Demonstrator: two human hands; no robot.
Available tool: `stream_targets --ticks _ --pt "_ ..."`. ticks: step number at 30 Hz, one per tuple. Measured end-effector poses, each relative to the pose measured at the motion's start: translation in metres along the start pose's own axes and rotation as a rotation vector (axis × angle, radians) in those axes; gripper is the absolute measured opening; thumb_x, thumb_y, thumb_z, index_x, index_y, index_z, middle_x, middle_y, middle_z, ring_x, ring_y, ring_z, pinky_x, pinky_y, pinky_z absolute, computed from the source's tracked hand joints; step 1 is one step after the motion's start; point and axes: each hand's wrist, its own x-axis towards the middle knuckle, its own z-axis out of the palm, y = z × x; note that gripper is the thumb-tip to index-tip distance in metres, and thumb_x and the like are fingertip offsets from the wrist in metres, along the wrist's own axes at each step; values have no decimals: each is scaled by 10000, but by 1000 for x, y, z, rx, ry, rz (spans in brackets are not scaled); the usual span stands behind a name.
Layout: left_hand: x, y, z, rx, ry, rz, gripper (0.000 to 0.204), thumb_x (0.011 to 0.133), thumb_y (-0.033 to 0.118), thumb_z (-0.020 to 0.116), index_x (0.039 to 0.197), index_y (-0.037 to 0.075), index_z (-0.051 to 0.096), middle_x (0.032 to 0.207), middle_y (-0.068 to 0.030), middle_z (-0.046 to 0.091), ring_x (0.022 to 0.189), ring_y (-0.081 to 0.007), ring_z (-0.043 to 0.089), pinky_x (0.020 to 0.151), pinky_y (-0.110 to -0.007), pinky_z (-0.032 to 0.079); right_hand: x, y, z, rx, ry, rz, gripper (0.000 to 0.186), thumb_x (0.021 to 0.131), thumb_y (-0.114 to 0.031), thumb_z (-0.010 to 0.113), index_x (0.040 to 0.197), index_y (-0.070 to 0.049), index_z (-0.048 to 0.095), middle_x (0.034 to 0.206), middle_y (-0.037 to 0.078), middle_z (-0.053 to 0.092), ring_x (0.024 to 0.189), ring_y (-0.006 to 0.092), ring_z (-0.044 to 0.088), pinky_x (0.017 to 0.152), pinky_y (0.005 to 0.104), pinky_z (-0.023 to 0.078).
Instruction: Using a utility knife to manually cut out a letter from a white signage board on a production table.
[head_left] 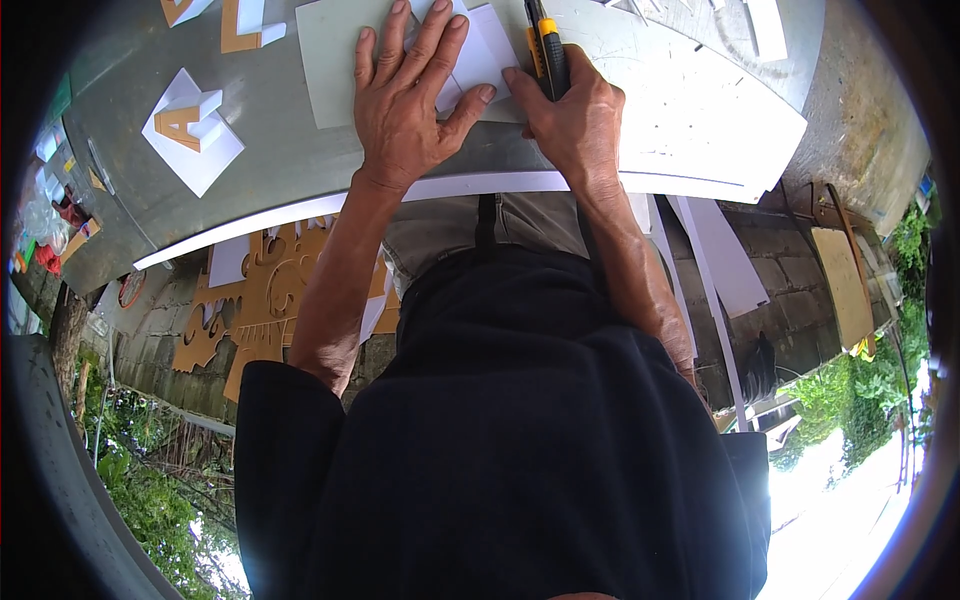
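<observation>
My left hand [408, 105] lies flat with its fingers spread. It presses on a white sheet piece [485, 50] that rests on a grey-green board [325, 65]. At the right edge of that piece, my right hand [582, 125] is closed around a yellow and black utility knife [550, 55], which points away from me. The knife's tip is cut off by the top of the view, so I cannot tell whether it touches anything. To the left, a raised letter shape with a brown face [178, 130] sits on a white square [205, 165].
More brown-and-white letter pieces [240, 28] lie at the far left of the metal table [290, 160]. A large white sheet [690, 120] covers its right side, with scraps beyond. A long white strip [450, 185] follows the near edge. Brown cut-out panels [285, 280] stand below the table.
</observation>
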Motion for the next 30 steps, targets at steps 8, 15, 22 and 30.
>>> stream_targets --ticks 8,15,22,30 --pt "3 3 -3 -40 10 -8 633 875 434 743 1394 92 619 1513 -60 541 1459 -347 397 1186 -568 220 1 0 -1 -45 -14 -18 382 865 -316 771 913 38 636 603 139 663 540 237 701 534 345 560" --pt "2 4 -3 -62 -11 -24 656 876 420 749 1419 86 594 1535 -62 514 1471 -356 373 1186 -591 210 2 2 0 -83 -22 -47 405 887 -318 766 958 61 642 599 106 674 497 172 695 488 288 567" --pt "1 2 -1 -47 3 -7 652 887 435 734 1419 86 593 1534 -61 516 1469 -355 374 1186 -583 209 0 -1 0 -9 -7 -2 370 842 -316 771 886 25 635 617 177 655 575 302 700 577 397 556" --pt "0 2 0 -40 -6 -12 650 891 444 726 1418 86 594 1538 -58 514 1474 -346 370 1202 -553 186 1 2 1 -15 5 -14 374 840 -317 772 932 25 651 630 177 660 602 320 709 599 410 560"
